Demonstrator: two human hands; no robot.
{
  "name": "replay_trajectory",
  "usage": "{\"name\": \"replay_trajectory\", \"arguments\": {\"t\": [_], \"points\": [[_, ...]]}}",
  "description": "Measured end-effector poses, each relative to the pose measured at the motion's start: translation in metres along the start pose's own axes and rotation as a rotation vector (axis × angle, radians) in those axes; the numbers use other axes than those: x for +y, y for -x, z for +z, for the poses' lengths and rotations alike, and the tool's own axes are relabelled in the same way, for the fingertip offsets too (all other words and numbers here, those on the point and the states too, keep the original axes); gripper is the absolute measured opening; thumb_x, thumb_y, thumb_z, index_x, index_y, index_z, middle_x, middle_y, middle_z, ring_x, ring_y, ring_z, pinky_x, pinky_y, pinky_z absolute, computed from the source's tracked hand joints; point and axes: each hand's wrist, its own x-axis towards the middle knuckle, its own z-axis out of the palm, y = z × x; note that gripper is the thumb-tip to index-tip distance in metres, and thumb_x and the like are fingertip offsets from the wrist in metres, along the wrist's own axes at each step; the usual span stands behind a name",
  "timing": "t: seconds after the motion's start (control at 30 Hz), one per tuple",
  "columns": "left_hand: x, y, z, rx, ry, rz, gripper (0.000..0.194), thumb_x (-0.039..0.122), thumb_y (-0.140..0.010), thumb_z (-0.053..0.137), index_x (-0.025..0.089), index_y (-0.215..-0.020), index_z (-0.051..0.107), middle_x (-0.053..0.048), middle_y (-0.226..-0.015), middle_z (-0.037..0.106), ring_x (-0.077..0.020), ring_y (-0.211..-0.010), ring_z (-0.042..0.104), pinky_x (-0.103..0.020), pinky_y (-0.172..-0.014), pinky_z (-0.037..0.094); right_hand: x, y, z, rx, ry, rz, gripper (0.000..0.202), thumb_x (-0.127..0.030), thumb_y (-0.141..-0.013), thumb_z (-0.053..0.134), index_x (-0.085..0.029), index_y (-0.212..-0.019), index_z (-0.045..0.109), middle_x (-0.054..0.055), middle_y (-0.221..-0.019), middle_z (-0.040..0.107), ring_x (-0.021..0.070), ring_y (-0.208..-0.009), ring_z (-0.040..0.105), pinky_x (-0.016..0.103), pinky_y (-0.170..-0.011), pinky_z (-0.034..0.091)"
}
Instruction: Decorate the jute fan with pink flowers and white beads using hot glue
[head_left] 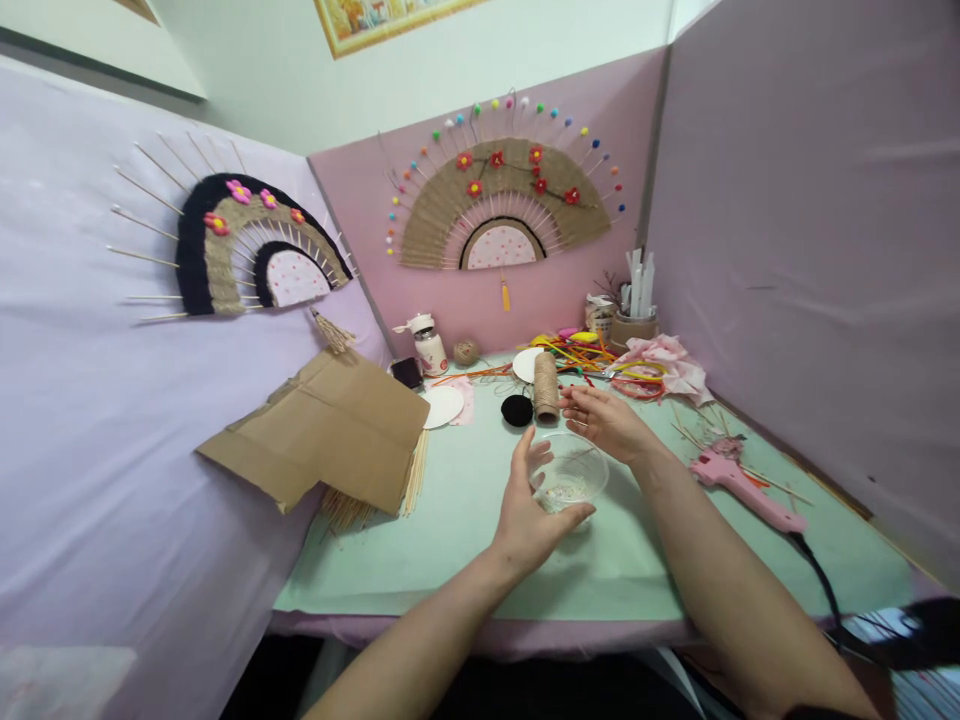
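Observation:
My left hand (529,510) is wrapped round the near left side of a clear plastic tub (596,470), thumb in front and fingers behind its rim. Small pale, multicoloured bits lie at the bottom of the tub, too small to name. Just beyond it, my right hand (604,420) is held with fingers stretched out, and I see nothing in it. Its fingertips are close to a standing spool of brown twine (547,385); whether they touch it I cannot tell. A black ball of yarn (517,410) sits left of the spool.
A pink glue gun (750,490) with a black cord lies at right. Cardboard (330,420) rests over thin wooden sticks (415,470) at left. White discs (442,407), a bottle (429,345) and coloured pipe cleaners (585,352) stand farther back. Two decorated fans (510,190) hang on the partitions.

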Motion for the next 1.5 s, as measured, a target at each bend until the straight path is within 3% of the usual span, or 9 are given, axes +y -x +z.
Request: {"name": "replay_trajectory", "arguments": {"t": [0.17, 0.33, 0.53, 0.7, 1.03, 1.27, 1.37, 1.43, 1.5], "points": [[0.022, -0.051, -0.036, 0.154, -0.032, 0.107, 0.098, 0.031, -0.064, 0.083, 0.034, -0.143, 0.025, -0.012, -0.137, 0.048, -0.0261, -0.122, 0.054, -0.045, -0.099, 0.045, -0.004, 0.001, -0.001, 0.078, 0.005, -0.05, 0.025, -0.038, -0.065, 0.083, -0.024, -0.082, 0.071, -0.002, -0.078, 0.07, 0.0083, -0.068, 0.062, 0.02, -0.065, 0.049], [0.03, -0.174, -0.082, 0.37, -0.188, 0.307, 0.092, 0.031, -0.063, 0.083, 0.028, -0.138, 0.031, -0.014, -0.136, 0.048, -0.0266, -0.122, 0.054, -0.045, -0.102, 0.044, -0.004, 0.005, 0.004, 0.114, 0.061, -0.092, 0.03, -0.043, -0.066, 0.082, -0.021, -0.084, 0.07, 0.001, -0.078, 0.07, 0.0119, -0.07, 0.061, 0.025, -0.069, 0.048], [-0.011, -0.324, -0.095, 0.489, -0.346, 0.396, 0.081, 0.025, -0.063, 0.081, 0.019, -0.131, 0.036, -0.016, -0.135, 0.049, -0.0253, -0.122, 0.054, -0.042, -0.106, 0.04, -0.005, 0.014, 0.017, 0.103, 0.377, -0.169, 0.027, -0.045, -0.079, 0.069, -0.02, -0.088, 0.067, 0.003, -0.079, 0.07, 0.0162, -0.072, 0.062, 0.029, -0.069, 0.049], [-0.064, -0.388, -0.091, 0.492, -0.427, 0.321, 0.074, 0.025, -0.066, 0.079, 0.017, -0.128, 0.039, -0.017, -0.135, 0.049, -0.0238, -0.124, 0.052, -0.038, -0.107, 0.038, -0.008, 0.02, 0.022, 0.022, 0.541, -0.097, 0.023, -0.044, -0.087, 0.058, -0.022, -0.091, 0.065, 0.004, -0.083, 0.069, 0.0188, -0.076, 0.064, 0.03, -0.071, 0.051], [-0.125, -0.409, -0.069, 0.551, -0.501, 0.258, 0.071, 0.029, -0.069, 0.078, 0.011, -0.127, 0.041, -0.019, -0.13, 0.05, -0.0236, -0.124, 0.049, -0.035, -0.108, 0.034, -0.011, 0.025, 0.021, -0.07, 0.607, 0.018, 0.02, -0.043, -0.089, 0.056, -0.025, -0.089, 0.065, 0.003, -0.085, 0.068, 0.0195, -0.084, 0.065, 0.029, -0.077, 0.05], [-0.103, -0.404, -0.047, 0.326, -0.482, 0.124, 0.09, 0.031, -0.065, 0.08, 0.013, -0.137, 0.03, -0.022, -0.139, 0.046, -0.0275, -0.131, 0.045, -0.039, -0.107, 0.036, -0.012, 0.025, 0.02, -0.087, 0.591, 0.025, 0.021, -0.042, -0.09, 0.055, -0.023, -0.089, 0.065, 0.003, -0.085, 0.069, 0.0194, -0.083, 0.065, 0.029, -0.075, 0.049], [-0.084, -0.382, -0.047, 0.383, -0.591, 0.098, 0.103, 0.027, -0.063, 0.08, 0.013, -0.145, 0.018, -0.025, -0.146, 0.038, -0.0312, -0.137, 0.037, -0.044, -0.11, 0.031, -0.012, 0.025, 0.02, -0.098, 0.586, 0.016, 0.021, -0.042, -0.09, 0.054, -0.024, -0.09, 0.064, 0.004, -0.086, 0.07, 0.0192, -0.082, 0.064, 0.029, -0.074, 0.049], [-0.071, -0.358, -0.044, 0.436, -0.743, 0.118, 0.093, 0.026, -0.068, 0.074, 0.015, -0.145, 0.022, -0.023, -0.147, 0.039, -0.0327, -0.139, 0.034, -0.047, -0.112, 0.027, -0.012, 0.025, 0.02, -0.101, 0.579, 0.013, 0.021, -0.042, -0.09, 0.054, -0.024, -0.091, 0.064, 0.003, -0.086, 0.07, 0.019, -0.081, 0.064, 0.029, -0.073, 0.049], [-0.06, -0.332, -0.035, 0.284, -0.885, 0.098, 0.073, 0.035, -0.076, 0.066, 0.02, -0.14, 0.035, -0.019, -0.137, 0.051, -0.0344, -0.131, 0.044, -0.049, -0.107, 0.032, -0.012, 0.026, 0.021, -0.11, 0.569, 0.009, 0.02, -0.042, -0.089, 0.055, -0.024, -0.091, 0.064, 0.003, -0.086, 0.07, 0.0189, -0.081, 0.064, 0.029, -0.073, 0.049]]}}
